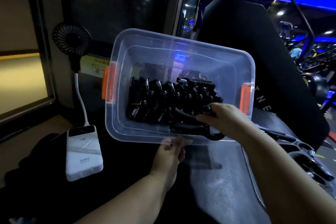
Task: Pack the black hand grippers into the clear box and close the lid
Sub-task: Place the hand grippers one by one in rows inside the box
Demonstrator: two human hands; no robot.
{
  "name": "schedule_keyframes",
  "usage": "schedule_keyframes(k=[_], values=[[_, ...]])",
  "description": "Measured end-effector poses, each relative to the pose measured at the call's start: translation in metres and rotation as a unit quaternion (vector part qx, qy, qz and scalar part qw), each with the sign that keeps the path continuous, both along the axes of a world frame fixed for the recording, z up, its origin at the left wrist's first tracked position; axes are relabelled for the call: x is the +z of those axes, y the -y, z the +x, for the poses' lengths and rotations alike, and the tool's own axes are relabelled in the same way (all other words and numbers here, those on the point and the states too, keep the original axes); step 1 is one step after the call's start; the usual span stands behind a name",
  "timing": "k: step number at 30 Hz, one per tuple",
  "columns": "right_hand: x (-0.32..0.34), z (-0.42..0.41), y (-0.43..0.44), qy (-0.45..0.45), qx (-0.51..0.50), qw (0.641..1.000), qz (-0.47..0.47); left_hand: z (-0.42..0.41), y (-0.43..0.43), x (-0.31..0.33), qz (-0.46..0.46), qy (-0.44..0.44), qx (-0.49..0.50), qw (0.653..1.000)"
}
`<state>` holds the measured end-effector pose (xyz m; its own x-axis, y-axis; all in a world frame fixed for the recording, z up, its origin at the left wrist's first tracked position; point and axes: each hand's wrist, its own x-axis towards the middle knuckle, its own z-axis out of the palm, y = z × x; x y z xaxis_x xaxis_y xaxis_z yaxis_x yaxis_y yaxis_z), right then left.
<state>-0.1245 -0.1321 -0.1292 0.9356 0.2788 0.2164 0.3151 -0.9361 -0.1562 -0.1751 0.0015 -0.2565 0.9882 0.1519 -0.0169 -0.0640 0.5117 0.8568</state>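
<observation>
Head view: packing under way. Our left hand (pixel 169 152) pinches the clear box (pixel 181 42) by its near rim. Our right hand (pixel 225 118) grips a black hand gripper (pixel 189 128) at that rim, just beside the packed row (pixel 172 96). Next, we judge: seat it, then fetch the loose grippers (pixel 299 152).

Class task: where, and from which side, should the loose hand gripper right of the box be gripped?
Probably its straight handle: the loose hand gripper points it toward the clear box, so come from above on the box side; the spring end sits among other grippers.
</observation>
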Motion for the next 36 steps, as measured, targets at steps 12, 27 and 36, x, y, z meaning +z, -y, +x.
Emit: schedule_keyframes(k=[12,27,36], values=[[0.035,0.029,-0.018,-0.002,0.098,0.994,-0.045,0.004,-0.002,-0.006,0.015,0.014,-0.016,1.0],[0.026,0.102,-0.11,0.206,0.096,0.972,0.066,0.006,-0.004,-0.006,0.011,0.02,-0.02,1.0],[0.007,0.134,-0.13,0.177,0.078,0.98,0.046,0.004,-0.005,-0.006,0.026,0.034,0.027,0.999]])
